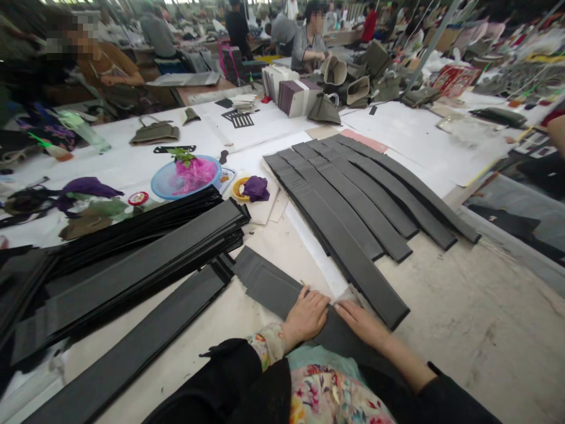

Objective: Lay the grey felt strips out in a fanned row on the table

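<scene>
My left hand (306, 318) and my right hand (359, 325) lie flat, side by side, on a dark grey strip of sheet material (273, 288), probably leather or synthetic. Neither hand visibly grips it. The strip runs from under my forearms toward the upper left. Just beyond my fingertips, a fan of similar grey strips (348, 203) overlaps on the white-covered worktable (286, 235). Their nearest end lies close to my right hand. A pale scrap (346, 296) shows between my hands and the fan.
Long black strip stacks (132, 277) fill the left foreground. Beyond stand a blue bowl with pink plastic (185, 176), purple cloth (256, 189), and olive bags (154, 133). A seated co-worker (309, 44) handles a bag, and more people work farther back.
</scene>
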Motion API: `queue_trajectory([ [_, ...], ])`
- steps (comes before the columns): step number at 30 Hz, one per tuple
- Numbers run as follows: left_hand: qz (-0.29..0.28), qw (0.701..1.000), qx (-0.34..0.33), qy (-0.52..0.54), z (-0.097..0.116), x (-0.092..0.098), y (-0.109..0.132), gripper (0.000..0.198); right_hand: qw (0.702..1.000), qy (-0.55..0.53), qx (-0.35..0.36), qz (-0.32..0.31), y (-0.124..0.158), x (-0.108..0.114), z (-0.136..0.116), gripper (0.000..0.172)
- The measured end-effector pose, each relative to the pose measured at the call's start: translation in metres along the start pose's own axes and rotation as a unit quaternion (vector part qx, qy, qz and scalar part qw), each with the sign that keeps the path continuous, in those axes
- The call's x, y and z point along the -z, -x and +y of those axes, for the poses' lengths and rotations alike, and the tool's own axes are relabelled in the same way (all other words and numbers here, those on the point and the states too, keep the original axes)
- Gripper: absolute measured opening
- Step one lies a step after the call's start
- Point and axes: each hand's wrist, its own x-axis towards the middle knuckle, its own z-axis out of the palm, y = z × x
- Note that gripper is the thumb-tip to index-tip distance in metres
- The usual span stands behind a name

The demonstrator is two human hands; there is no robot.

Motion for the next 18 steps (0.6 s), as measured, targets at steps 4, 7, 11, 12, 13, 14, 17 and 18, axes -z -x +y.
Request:
queue_trajectory([
  [4,0.005,1.000,0.007,0.025,0.000,-0.002,0.001,0.028,0.992,-0.048,-0.103,-0.051,0.021,-0.016,0.013,0.047],
  [7,0.020,0.995,0.013,0.098,-0.002,0.003,0.000,0.029,0.984,-0.054,-0.133,-0.102,0.021,-0.015,0.012,0.056],
  [11,0.087,0.948,0.095,0.291,-0.014,0.022,0.018,0.022,0.988,-0.049,-0.102,-0.109,0.022,-0.005,0.004,0.066],
  [12,0.079,0.922,0.150,0.347,-0.018,0.026,0.028,0.019,0.989,-0.040,-0.099,-0.106,0.023,0.001,0.002,0.067],
  [13,0.050,0.889,0.213,0.401,-0.022,0.029,0.039,0.023,0.990,-0.033,-0.097,-0.102,0.023,0.008,-0.001,0.068],
  [14,0.006,0.847,0.278,0.453,-0.026,0.031,0.050,0.031,0.990,-0.032,-0.090,-0.101,0.023,0.016,-0.004,0.066],
  [17,-0.099,0.694,0.393,0.595,-0.030,0.030,0.074,0.052,0.983,-0.108,-0.052,-0.141,0.021,0.046,-0.016,0.059],
  [18,-0.105,0.641,0.398,0.647,-0.029,0.029,0.075,0.060,0.974,-0.150,-0.044,-0.166,0.020,0.056,-0.020,0.059],
])
